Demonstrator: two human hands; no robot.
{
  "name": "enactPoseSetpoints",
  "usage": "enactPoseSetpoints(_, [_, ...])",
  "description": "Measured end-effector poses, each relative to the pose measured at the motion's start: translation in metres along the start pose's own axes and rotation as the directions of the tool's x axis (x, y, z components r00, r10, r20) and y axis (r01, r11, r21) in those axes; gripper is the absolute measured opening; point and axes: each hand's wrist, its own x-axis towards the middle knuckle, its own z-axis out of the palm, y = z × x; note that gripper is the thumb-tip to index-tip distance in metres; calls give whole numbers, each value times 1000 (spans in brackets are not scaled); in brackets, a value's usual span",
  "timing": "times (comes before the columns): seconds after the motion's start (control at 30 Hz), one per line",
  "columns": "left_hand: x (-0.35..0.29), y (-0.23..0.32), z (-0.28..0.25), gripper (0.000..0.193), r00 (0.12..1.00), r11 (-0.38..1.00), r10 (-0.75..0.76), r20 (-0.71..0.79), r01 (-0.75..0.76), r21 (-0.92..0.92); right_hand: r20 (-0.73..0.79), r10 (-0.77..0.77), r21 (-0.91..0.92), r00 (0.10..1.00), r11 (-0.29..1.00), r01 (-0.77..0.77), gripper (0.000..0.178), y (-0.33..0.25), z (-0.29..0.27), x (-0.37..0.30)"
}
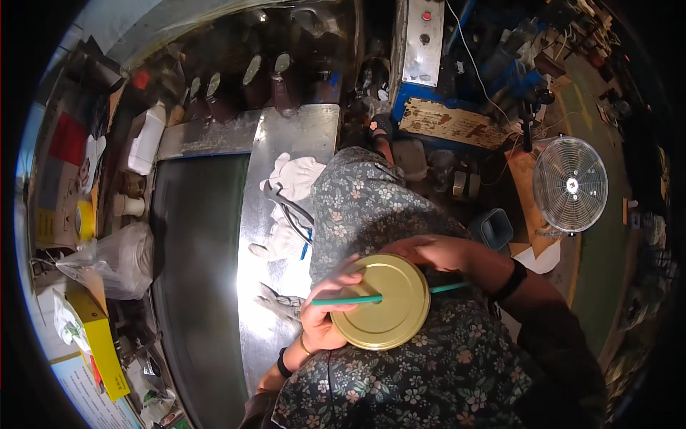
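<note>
A large cup (382, 304) with a yellowish lid sits upright over my lap, and a green straw (346, 300) sticks out of the lid's middle toward the left. My left hand (325, 318) is wrapped around the cup's left side, its fingers by the straw. Around the far right side of the cup curls my right hand (432, 252), with its fingertips partly hidden behind the lid. A thin green strip (449, 287) shows at the cup's right edge. The lid hides most of the cup's body.
White work gloves (296, 175) and a curved dark metal tool (289, 207) lie on the steel table (261, 154) at my left. Beyond it runs a dark belt (196, 264). A round fan (572, 184) and a grey bin (491, 227) stand at the right.
</note>
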Motion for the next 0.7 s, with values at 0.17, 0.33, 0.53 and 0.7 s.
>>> enactPoseSetpoints(0.17, [-4,13,-2,27,999,986,37,-14,-34,166,73,71,-364,995,930,-40,48,-42,6,-3])
enactPoseSetpoints(0.33, [-26,15,2,26,976,991,-31,-217,58,119,60,61,-504,996,864,-22,44,-56,26,-10])
enactPoseSetpoints(0.53, [-24,22,11,11,918,998,-45,-394,60,25,257,-5,-807,967,549,217,75,-80,45,-23])
enactPoseSetpoints(0.7, [-18,30,4,21,828,997,63,-557,-74,2,76,6,-923,997,379,69,77,-75,60,-22])
